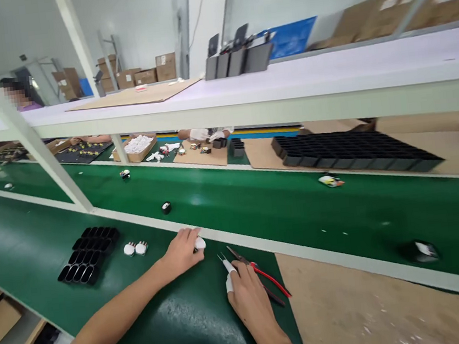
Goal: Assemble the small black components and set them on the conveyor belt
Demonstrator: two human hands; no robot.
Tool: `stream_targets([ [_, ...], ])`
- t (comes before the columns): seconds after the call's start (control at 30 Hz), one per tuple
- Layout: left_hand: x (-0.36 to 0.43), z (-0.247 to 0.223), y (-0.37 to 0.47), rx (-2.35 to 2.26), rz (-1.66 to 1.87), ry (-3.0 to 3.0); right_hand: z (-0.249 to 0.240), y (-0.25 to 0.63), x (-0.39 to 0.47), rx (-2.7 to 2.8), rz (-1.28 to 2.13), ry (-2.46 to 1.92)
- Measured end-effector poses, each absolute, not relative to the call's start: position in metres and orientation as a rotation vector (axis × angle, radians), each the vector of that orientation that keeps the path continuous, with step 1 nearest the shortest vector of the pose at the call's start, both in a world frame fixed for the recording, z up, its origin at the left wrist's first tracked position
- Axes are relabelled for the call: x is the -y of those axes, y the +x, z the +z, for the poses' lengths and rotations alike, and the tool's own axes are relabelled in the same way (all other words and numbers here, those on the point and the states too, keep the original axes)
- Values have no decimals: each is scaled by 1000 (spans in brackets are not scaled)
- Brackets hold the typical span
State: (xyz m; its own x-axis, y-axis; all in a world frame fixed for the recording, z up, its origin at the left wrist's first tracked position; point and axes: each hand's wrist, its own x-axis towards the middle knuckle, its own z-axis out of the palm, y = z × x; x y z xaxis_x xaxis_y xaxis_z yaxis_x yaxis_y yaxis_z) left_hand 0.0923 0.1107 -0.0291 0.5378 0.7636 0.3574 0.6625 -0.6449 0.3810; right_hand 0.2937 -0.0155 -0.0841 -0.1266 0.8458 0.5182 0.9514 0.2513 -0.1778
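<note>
My left hand (182, 253) is closed, with thumb and fingers around a small white round part (199, 244) beside the pale rail. My right hand (251, 293) has white coverings on its fingertips and grips tweezers (221, 257), whose two thin prongs point toward the left hand. Partly behind the right hand lies a pair of red-handled pliers (272, 280) on the green mat. Two more white round parts (135, 249) rest left of my left hand. Further left stands a block of black open-topped cases (87, 255).
Beyond the rail runs a green conveyor belt (232, 194) carrying several small parts, including a black case (425, 251). A brown board (372, 299) lies to the right. Across the belt are a black case array (351, 152) and a co-worker's gloved hands (211, 134). A white shelf (327, 83) spans above.
</note>
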Motion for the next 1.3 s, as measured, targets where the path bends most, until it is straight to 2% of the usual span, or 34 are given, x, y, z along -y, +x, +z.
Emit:
stream_targets([
  [0.17, -45, -22, 34, -1210, 561, 2413, -79, 280, 18, 2021, -188, -1411],
  [0.33, -34, 11, -64, -1535, 975, 2376, -73, 263, 26, 2013, -84, -1299],
  [0.43, -37, 20, -112, -1774, 994, 2440, -69, 247, 27, 2018, -21, -1299],
  [0.57, -39, 14, -138, -1787, 822, 2587, -65, 225, 21, 2102, -18, -1366],
  [0.77, -51, 10, -168, -2049, 910, 2655, -60, 235, 19, 2176, 132, -1300],
  [0.9, -60, 6, -183, -2118, 807, 2651, -61, 240, 21, 2151, 173, -1299],
  [1.03, -60, 14, -161, -1971, 935, 2594, -61, 230, 20, 2082, 138, -1383],
  [1.13, -51, 25, -122, -1629, 1117, 2487, -57, 224, 21, 2063, 168, -1398],
  [1.3, -41, 22, -48, -1075, 809, 2317, -49, 227, 27, 2072, 246, -1349],
])
